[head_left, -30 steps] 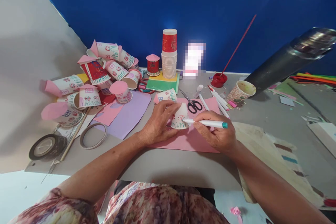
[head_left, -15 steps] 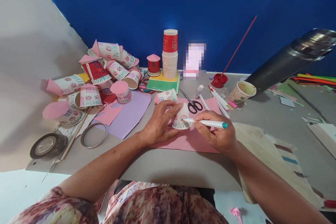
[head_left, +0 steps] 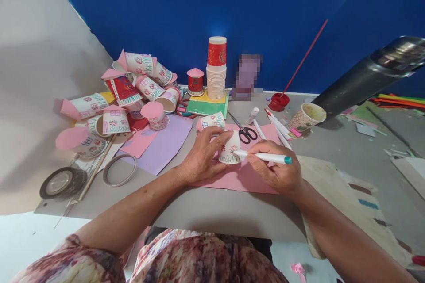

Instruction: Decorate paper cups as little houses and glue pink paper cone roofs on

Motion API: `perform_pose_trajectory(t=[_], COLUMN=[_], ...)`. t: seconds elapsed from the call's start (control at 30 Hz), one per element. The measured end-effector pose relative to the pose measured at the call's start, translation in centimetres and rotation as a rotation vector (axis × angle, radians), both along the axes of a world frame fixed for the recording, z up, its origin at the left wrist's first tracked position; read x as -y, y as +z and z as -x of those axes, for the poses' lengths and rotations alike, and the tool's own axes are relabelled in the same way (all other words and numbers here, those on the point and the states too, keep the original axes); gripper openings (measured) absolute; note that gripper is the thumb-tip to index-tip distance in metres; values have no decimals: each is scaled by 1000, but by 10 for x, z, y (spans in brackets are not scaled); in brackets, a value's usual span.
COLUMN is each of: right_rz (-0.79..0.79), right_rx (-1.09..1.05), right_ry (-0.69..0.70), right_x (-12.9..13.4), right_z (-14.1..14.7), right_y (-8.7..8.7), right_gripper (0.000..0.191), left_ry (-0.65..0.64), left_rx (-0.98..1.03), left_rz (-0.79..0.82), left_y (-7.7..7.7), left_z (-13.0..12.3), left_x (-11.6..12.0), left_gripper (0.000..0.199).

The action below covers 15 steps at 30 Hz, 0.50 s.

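Observation:
A white paper cup (head_left: 229, 148) with red flower drawings and green grass strokes is gripped by my left hand (head_left: 204, 152), thumb below and fingers over its top. In my right hand (head_left: 277, 166) is a white marker (head_left: 265, 156) with a green end; its tip meets the side of the cup. Beneath both lies a sheet of pink paper (head_left: 239, 179). Just behind the held cup rests another decorated cup (head_left: 212, 120) with a pink paper top, partly hidden by my left fingers. Black-handled scissors (head_left: 248, 135) lie beyond the marker.
Decorated cups with pink roofs (head_left: 116, 120) are heaped at the left, near tape rolls (head_left: 59, 183) and purple paper (head_left: 169, 148). A cup stack (head_left: 216, 82) stands at the back. Several markers (head_left: 279, 128), a patterned cup (head_left: 307, 117) and a dark flask (head_left: 358, 77) are on the right.
The marker tip has shifted slightly on the cup's side, near the green strokes. My left hand keeps the same grip. The whole view has moved a little.

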State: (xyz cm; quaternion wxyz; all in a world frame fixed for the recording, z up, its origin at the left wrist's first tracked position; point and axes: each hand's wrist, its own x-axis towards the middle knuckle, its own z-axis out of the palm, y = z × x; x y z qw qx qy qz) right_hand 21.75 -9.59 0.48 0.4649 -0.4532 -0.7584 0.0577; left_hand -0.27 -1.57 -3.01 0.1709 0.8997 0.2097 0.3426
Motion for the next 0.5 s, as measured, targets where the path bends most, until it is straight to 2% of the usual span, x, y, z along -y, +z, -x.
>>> perform_pose_trajectory(t=[0.5], right_rz=[-39], right_rx=[-20], right_ry=[-7], right_x=[-2], right_z=[2], right_y=[-3], right_gripper=[7], left_ry=[18], left_rx=[-12], left_rz=[-22], left_y=[1], left_z=[-1], left_x=[1], left_gripper=[70])
